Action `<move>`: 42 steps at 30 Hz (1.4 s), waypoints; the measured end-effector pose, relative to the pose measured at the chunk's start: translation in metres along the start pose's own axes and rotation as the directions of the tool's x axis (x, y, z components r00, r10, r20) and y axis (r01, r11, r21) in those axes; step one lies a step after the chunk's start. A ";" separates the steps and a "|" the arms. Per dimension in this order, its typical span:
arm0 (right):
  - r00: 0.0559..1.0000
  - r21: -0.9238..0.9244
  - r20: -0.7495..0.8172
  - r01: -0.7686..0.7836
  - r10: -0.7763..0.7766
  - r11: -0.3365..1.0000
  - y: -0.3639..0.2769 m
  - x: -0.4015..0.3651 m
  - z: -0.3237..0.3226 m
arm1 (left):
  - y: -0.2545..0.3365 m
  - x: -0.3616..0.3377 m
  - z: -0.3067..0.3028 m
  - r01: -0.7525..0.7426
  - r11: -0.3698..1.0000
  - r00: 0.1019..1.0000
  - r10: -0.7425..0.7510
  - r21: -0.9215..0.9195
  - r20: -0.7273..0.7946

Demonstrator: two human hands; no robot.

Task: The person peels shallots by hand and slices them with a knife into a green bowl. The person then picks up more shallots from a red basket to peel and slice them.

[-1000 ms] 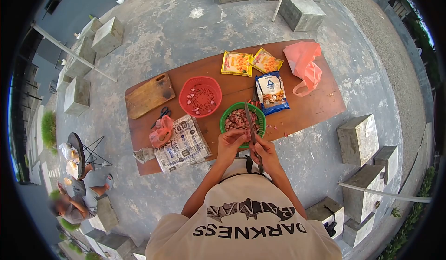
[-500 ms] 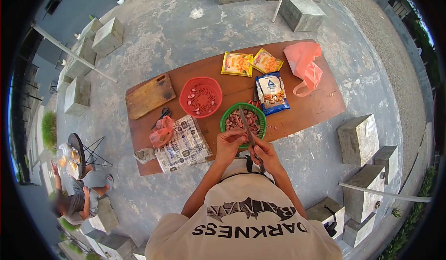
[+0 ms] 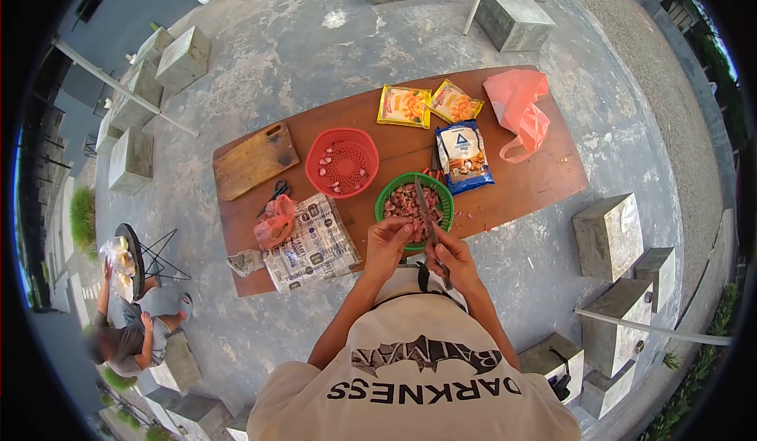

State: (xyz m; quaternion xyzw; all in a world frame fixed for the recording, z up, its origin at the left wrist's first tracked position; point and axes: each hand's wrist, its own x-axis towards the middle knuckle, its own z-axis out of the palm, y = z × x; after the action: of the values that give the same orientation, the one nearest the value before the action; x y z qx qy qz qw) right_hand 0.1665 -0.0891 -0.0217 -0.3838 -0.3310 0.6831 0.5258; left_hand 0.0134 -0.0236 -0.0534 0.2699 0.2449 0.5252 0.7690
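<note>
My right hand is closed round the handle of a knife, its blade pointing away over the green basket. Between the pinched fingertips of my left hand is a small reddish shallot, close to the blade. Both hands are above the basket's near rim. Many peeled-looking shallots fill the basket. Left of it, a red colander holds several more shallots along its bottom.
Wooden table with a cutting board, scissors, a pink plastic bag, newspaper, yellow packets, a blue-white packet and a larger pink bag. A seated person is at left beside a round table.
The knife blade has shifted slightly right and stands more upright over the basket. My left hand stays nearly in place. The seated person's arm has moved a little.
</note>
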 end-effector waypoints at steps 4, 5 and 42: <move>1.000 -0.038 -0.015 -0.004 0.004 0.999 0.000 0.001 0.001 | 0.001 0.001 0.000 0.057 0.998 0.998 -0.055 0.037 -0.032; 1.000 -0.039 -0.015 -0.004 0.003 0.999 -0.001 0.002 0.002 | 0.001 0.001 0.000 0.062 0.997 0.998 -0.061 0.044 -0.029; 0.990 -0.322 0.059 0.140 -0.128 0.936 0.004 0.004 0.011 | 0.038 -0.017 0.015 -0.172 0.795 0.982 0.184 0.581 0.039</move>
State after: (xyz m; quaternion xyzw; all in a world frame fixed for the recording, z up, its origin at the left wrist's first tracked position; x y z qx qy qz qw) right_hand 0.1544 -0.0870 -0.0203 -0.4292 -0.4741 0.5887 0.4945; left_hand -0.0076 -0.0303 -0.0157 0.5088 0.3748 0.4974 0.5944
